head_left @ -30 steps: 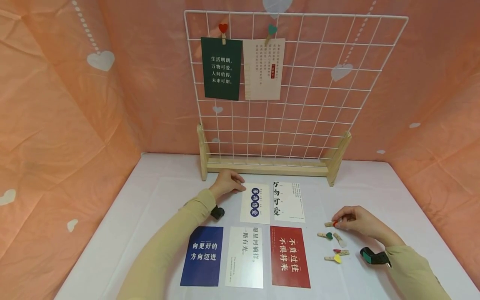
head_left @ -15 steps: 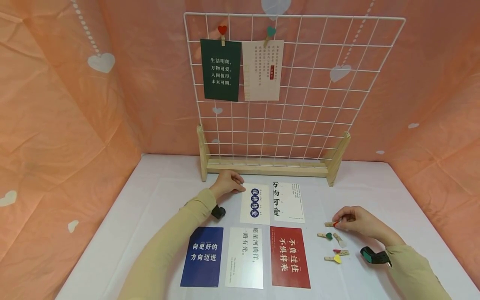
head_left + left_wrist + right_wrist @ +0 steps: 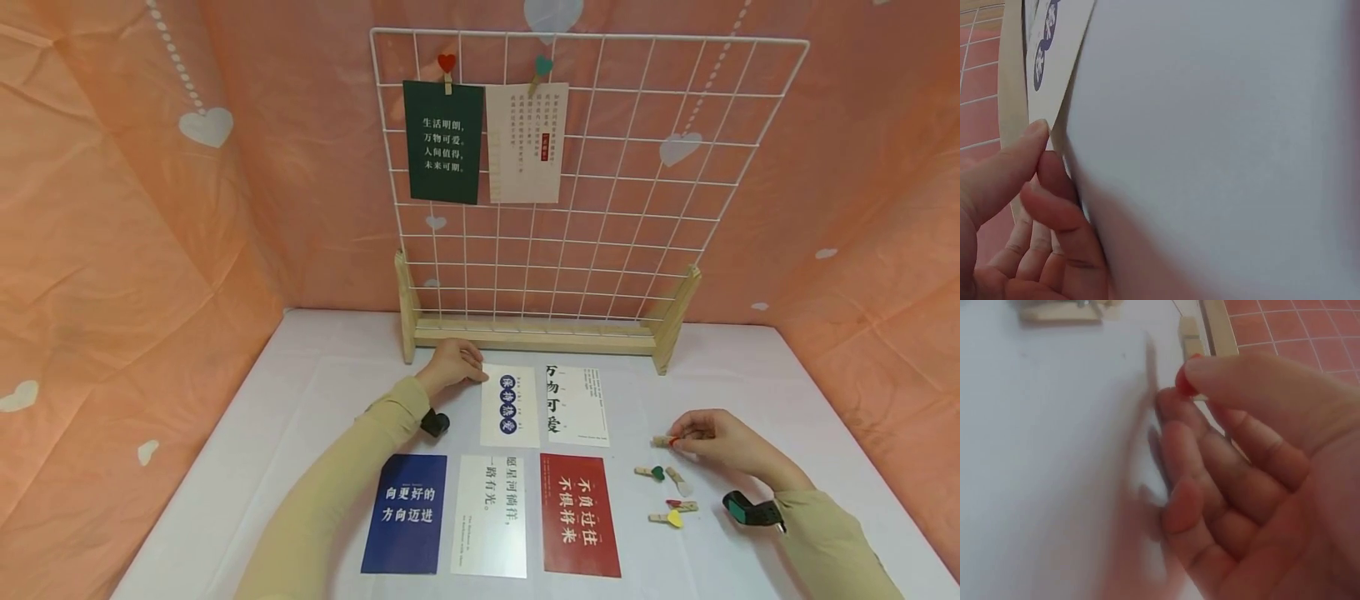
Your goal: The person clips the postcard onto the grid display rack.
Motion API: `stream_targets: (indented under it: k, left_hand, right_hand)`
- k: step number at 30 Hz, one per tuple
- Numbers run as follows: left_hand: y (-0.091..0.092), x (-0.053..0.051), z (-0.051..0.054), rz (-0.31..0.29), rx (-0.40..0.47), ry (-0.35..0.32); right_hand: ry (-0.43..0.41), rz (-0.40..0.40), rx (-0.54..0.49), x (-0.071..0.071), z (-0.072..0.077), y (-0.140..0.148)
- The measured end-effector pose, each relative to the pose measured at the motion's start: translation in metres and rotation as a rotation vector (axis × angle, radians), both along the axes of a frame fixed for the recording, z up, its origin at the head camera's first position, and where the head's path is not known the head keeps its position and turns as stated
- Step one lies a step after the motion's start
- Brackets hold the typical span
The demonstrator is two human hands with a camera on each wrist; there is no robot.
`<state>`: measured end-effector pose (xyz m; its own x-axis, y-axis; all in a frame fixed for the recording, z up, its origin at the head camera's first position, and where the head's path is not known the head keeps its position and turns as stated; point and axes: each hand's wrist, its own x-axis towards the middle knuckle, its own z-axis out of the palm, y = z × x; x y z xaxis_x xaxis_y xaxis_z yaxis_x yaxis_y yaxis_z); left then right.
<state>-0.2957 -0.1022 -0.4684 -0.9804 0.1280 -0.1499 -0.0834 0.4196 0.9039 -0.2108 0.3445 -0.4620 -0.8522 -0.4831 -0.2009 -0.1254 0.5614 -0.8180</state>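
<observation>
Card [image 3: 510, 407] just before the grid [image 3: 622, 177] has its corner pinched by the left hand [image 3: 452, 364]; the right hand [image 3: 720, 439] pinches a clip [image 3: 662, 442], its red heart [image 3: 1183, 381] partly hidden.

There are seven cards [image 3: 581, 525], seven small wooden clips [image 3: 663, 518] and one wire rack [image 3: 536, 340].

Thin, smooth paper cards [image 3: 510, 407], the white one in front [image 3: 489, 517] faintly glossy; small clips [image 3: 662, 442] of pale wood; a smooth white wire grid [image 3: 558, 212] on a matt wooden base [image 3: 532, 337]; creased cloth drapes [image 3: 127, 333]; a matt white bench [image 3: 337, 367].
</observation>
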Motion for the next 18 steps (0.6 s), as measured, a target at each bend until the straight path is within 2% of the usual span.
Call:
stream_targets:
  k: [5, 10, 18]
  left_hand:
    - [-0.0018, 0.0001, 0.0004, -0.001, 0.008, -0.029]
    - [-0.0035, 0.0000, 0.0014, -0.019, 0.031, -0.047]
    - [-0.0051, -0.0011, 0.0039, -0.009, 0.102, -0.077]
  right_hand:
    - [0.038, -0.017, -0.041, -0.0005, 0.0018, 0.0018]
    - [0.090, -0.059, -0.032, -0.0023, 0.0004, 0.0018]
    - [0.061, -0.128, -0.053, -0.0039, 0.0031, -0.0048]
